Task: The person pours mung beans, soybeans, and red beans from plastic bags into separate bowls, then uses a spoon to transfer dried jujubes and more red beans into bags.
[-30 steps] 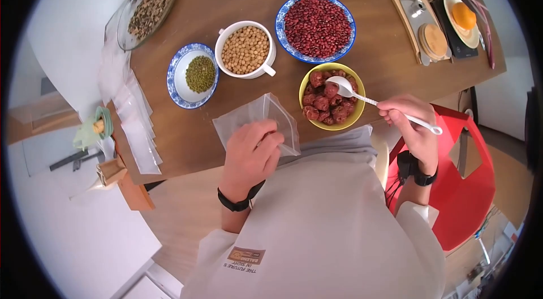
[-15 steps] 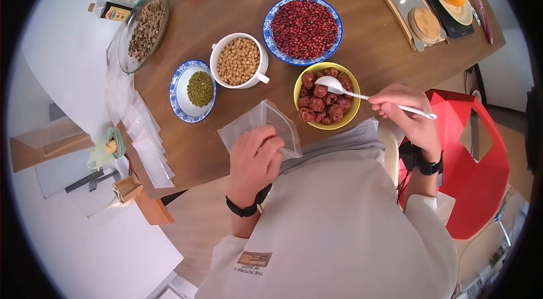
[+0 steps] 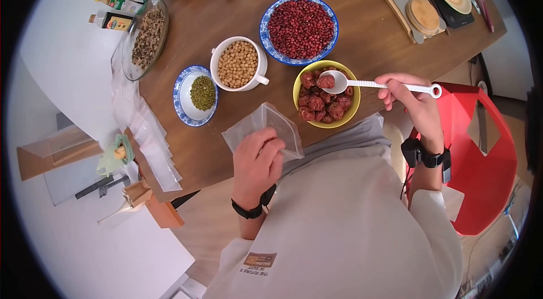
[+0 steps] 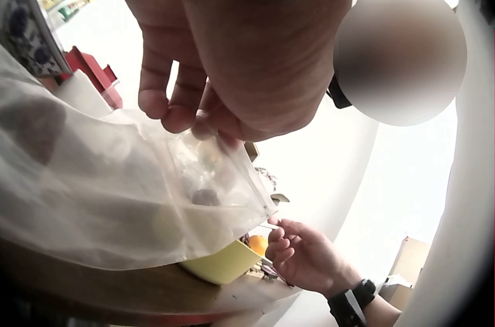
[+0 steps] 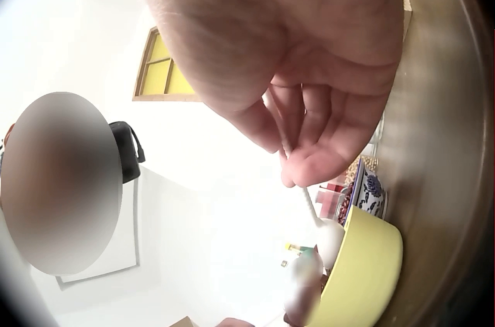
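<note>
My right hand (image 3: 417, 104) pinches the handle of a white plastic spoon (image 3: 367, 83) between thumb and fingers. In the spoon's bowl sits one wrinkled, dark red dried fruit (image 3: 326, 81), over the yellow bowl (image 3: 358, 105) of similar fruits. The right wrist view shows the spoon's handle (image 5: 308, 203) running down from the fingertips towards the yellow bowl (image 5: 370, 265). My left hand (image 3: 255, 163) holds a clear plastic bag (image 3: 249, 121) near the table's front edge, left of the yellow bowl. Its fingertips grip the bag's edge in the left wrist view, where the bag (image 4: 116, 195) hangs partly spread.
Behind the yellow bowl are a blue-rimmed bowl of red beans (image 3: 301, 29), a white pot of chickpeas (image 3: 237, 64) and a dish of green beans (image 3: 202, 93). More plastic bags (image 3: 155, 149) lie along the left edge. A red chair (image 3: 481, 186) stands at right.
The spoon has turned and lifted slightly, and now carries one dried fruit. My right hand has levelled the handle. The left hand keeps its hold on the bag; the head view has shifted a little.
</note>
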`<action>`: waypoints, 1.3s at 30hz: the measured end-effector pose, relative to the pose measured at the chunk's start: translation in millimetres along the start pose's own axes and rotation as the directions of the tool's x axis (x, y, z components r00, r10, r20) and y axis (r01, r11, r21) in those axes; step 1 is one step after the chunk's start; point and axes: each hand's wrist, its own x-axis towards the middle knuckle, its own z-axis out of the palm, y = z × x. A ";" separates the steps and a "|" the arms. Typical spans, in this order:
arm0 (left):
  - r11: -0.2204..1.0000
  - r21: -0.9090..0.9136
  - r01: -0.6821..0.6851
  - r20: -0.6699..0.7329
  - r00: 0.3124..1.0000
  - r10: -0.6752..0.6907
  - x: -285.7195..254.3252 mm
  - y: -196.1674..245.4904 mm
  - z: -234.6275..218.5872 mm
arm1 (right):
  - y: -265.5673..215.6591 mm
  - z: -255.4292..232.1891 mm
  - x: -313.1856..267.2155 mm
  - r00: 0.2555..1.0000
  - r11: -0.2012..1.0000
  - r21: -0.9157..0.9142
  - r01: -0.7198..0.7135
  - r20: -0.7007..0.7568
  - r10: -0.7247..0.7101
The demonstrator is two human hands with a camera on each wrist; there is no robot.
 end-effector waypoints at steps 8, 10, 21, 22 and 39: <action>1.000 0.003 0.002 0.030 1.000 -0.003 -2.4 -2.2 -0.7 | -14.4 15.5 -18.0 0.999 0.999 0.019 0.028 0.021 -0.029; 1.000 -0.003 0.004 0.010 1.000 -0.004 -2.8 -0.7 -1.3 | -22.4 30.4 -22.8 0.994 0.997 -0.041 0.058 0.095 -0.053; 0.997 0.047 -0.062 -0.227 0.971 0.071 -13.6 3.1 -11.1 | -32.7 84.8 -27.3 0.688 0.679 -0.269 0.683 0.549 -0.475; 0.998 0.042 -0.037 -0.229 0.972 0.046 -16.4 3.1 -12.5 | -36.4 79.1 -28.0 0.715 0.678 -0.300 0.671 0.504 -0.485; 0.996 -0.002 0.087 -0.701 0.710 -0.063 -37.0 -18.7 -41.3 | -29.7 57.1 -40.3 0.788 0.630 -0.476 0.613 0.431 -0.440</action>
